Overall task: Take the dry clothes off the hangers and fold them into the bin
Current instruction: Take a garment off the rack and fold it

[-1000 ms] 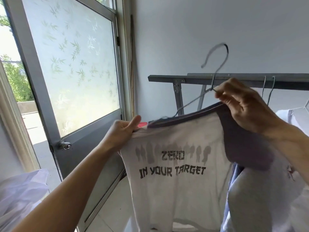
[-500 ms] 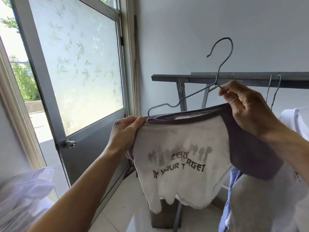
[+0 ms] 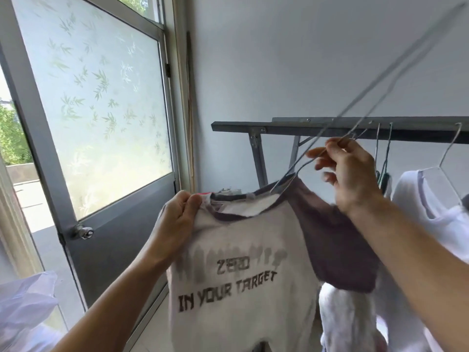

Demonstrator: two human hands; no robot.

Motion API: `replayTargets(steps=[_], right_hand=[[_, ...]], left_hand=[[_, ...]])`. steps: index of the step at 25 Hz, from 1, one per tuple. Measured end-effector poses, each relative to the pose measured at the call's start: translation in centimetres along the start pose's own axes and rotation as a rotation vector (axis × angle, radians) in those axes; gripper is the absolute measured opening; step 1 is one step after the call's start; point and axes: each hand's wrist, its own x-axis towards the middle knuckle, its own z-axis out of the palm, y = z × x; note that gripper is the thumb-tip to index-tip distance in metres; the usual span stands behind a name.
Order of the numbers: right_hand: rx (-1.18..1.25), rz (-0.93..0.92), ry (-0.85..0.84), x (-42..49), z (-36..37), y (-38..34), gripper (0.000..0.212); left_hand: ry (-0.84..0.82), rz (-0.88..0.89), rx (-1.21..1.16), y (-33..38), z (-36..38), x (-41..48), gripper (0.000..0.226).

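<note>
A white T-shirt [image 3: 243, 250] with dark purple sleeves and the print "ZERO IN YOUR TARGET" hangs in front of me. My left hand [image 3: 177, 219] grips its left shoulder near the collar. My right hand [image 3: 347, 174] pinches a thin wire hanger [image 3: 380, 85]. The hanger slants up to the top right, and its lower end still sits inside the collar. No bin shows in this view.
A grey metal drying rack [image 3: 279, 127] runs across the back right with more hangers and a white shirt [image 3: 431, 199] on it. A frosted glass door [image 3: 101, 110] stands open at left. A white plastic bag [image 3: 25, 308] lies at the lower left.
My right hand has swung the wire hanger up and to the right, drawing most of it out of the collar. The shirt has dropped and hangs straighter from my left hand.
</note>
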Motion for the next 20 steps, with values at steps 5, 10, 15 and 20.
replayTargets(steps=[5, 10, 15, 20], right_hand=[[-0.252, -0.027, -0.206, -0.2, 0.2, 0.1, 0.012], [-0.612, 0.042, -0.345, 0.8, 0.8, 0.4, 0.010], [-0.851, 0.053, -0.331, 3.4, 3.0, 1.4, 0.017], [-0.868, 0.139, -0.146, 8.1, 5.9, 2.9, 0.025]], left_hand=[[0.049, -0.002, 0.019, -2.0, -0.6, -0.1, 0.035], [-0.010, -0.015, -0.059, -4.0, -1.2, 0.5, 0.034], [-0.009, -0.064, -0.158, -5.8, -2.6, 1.5, 0.035], [-0.041, -0.031, -0.249, -5.3, -2.3, 2.0, 0.031]])
